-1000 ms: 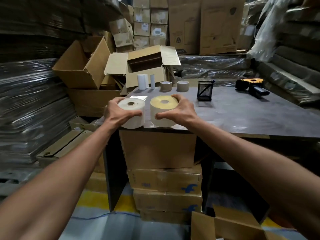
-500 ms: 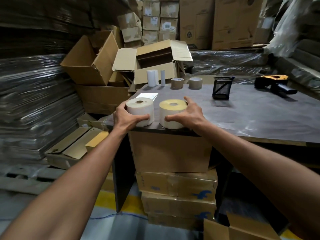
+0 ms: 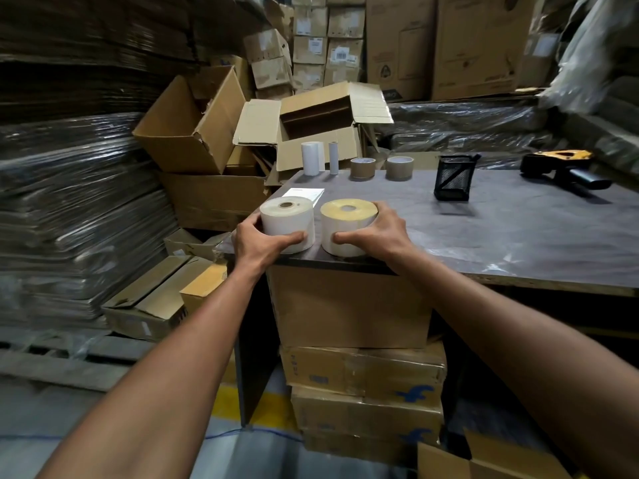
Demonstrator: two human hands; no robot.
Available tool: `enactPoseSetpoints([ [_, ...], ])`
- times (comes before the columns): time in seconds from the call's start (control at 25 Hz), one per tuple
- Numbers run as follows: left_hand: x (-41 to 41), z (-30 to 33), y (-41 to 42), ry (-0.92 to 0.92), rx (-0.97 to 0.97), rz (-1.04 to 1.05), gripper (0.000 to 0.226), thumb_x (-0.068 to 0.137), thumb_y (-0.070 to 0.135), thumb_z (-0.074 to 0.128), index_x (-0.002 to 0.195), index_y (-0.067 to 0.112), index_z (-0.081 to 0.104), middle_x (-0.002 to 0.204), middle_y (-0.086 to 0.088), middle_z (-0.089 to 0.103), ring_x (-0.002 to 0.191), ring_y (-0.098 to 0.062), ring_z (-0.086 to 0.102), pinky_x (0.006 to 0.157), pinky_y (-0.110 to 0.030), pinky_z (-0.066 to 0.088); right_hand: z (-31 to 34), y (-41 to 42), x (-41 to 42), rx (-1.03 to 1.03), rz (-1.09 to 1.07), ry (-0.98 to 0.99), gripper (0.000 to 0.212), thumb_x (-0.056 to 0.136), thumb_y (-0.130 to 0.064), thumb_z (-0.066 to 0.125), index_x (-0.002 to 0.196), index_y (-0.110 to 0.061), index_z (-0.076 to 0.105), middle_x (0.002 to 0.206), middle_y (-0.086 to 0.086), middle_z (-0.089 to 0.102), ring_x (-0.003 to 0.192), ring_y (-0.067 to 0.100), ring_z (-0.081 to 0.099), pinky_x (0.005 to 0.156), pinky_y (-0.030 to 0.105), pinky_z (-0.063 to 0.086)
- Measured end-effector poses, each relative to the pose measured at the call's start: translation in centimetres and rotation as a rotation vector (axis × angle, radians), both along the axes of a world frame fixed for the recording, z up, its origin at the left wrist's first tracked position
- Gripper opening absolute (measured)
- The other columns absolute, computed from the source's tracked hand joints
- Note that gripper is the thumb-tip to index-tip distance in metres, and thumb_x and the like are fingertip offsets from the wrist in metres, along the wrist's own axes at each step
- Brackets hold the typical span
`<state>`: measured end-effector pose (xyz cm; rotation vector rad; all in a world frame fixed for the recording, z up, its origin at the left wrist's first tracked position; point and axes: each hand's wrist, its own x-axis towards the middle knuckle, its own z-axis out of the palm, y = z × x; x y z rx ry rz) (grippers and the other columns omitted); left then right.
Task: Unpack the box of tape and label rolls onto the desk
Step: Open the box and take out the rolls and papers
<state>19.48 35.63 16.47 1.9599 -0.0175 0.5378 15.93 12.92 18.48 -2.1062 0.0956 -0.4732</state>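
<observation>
Head view: two label rolls stand on end at the desk's (image 3: 518, 229) near-left corner, just beside each other, a narrow gap between; the white roll (image 3: 287, 224) sits nearest the left edge, the yellow-topped roll (image 3: 348, 225) to its right; both rest close to the front edge. Left hand (image 3: 257, 244) wraps the white roll, thumb across its front face, fingers round the far left side, clamped; right hand (image 3: 375, 235) wraps the yellow-topped roll the same way, thumb on the front, fingers over the right side and top rim, clamped. Handling, as judged: tightly wound paper, stiff and fairly dense, not fragile; outer wrap smooth, so could slip under a loose hold; best taken round the cylinder wall, as now. Along the far edge stand two slim white rolls (image 3: 312, 158) and two brown tape rolls (image 3: 363, 169); a paper slip (image 3: 306, 194) lies behind the white roll; mesh pen holder (image 3: 453, 179) mid-desk; tape dispenser (image 3: 563, 167) toward the far right; open cartons (image 3: 193, 126) beyond the left edge.
</observation>
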Motion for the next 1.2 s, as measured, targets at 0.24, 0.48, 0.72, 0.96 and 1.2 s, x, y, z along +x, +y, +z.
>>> enactPoseSetpoints([
  [0.24,-1.3,-0.6,0.8,0.035,0.090,-0.032,0.111,0.042,0.057,0.093,0.138,0.016,0.054,0.134,-0.005,0.062,0.119,-0.021,0.059,0.095,-0.040,0.055,-0.7,-0.3,-1.0,0.025,-0.005,0.005,0.095,0.051,-0.050,0.093,0.130,-0.015,0.053,0.124,0.004,0.063,0.114,0.022,0.059,0.091,0.040,0.058],
  [0.48,-4.4,-1.7,-0.2,0.012,0.188,0.062,0.106,0.057,0.051,0.084,0.146,0.013,0.041,0.136,-0.011,0.057,0.123,-0.026,0.055,0.098,-0.046,0.053,-0.8,-0.9,-3.5,-0.075,0.008,0.051,0.094,0.056,-0.037,0.095,0.134,-0.014,0.048,0.130,0.010,0.061,0.119,0.027,0.057,0.095,0.038,0.053],
  [0.72,-10.3,-3.5,-2.6,-0.025,0.119,0.055,0.060,0.076,0.025,0.080,0.132,0.018,0.058,0.130,-0.005,0.055,0.112,-0.016,0.056,0.083,-0.024,0.046,-0.9,-1.4,-7.4,-0.101,0.033,0.039,0.085,0.074,-0.025,0.085,0.145,-0.008,0.041,0.140,0.015,0.055,0.123,0.027,0.055,0.099,0.035,0.048],
  [0.96,-14.9,-4.1,-5.2,0.097,0.100,-0.155,0.040,0.082,0.026,0.077,0.120,0.020,0.067,0.108,0.002,0.070,0.093,-0.006,0.064,0.075,-0.014,0.048,-1.7,-2.1,-13.4,-0.110,0.041,-0.017,0.056,0.091,-0.024,0.065,0.142,-0.008,0.049,0.138,0.014,0.059,0.125,0.025,0.058,0.105,0.032,0.046],
  [1.2,-19.4,-4.7,-9.9,0.128,0.118,-0.239,0.016,0.077,0.025,0.073,0.093,0.025,0.076,0.084,0.008,0.075,0.081,-0.002,0.069,0.079,-0.024,0.057,-4.6,-5.3,-19.4,-0.100,0.007,0.067,0.054,0.087,-0.028,0.067,0.138,-0.013,0.056,0.128,0.008,0.066,0.116,0.019,0.063,0.102,0.032,0.050],
])
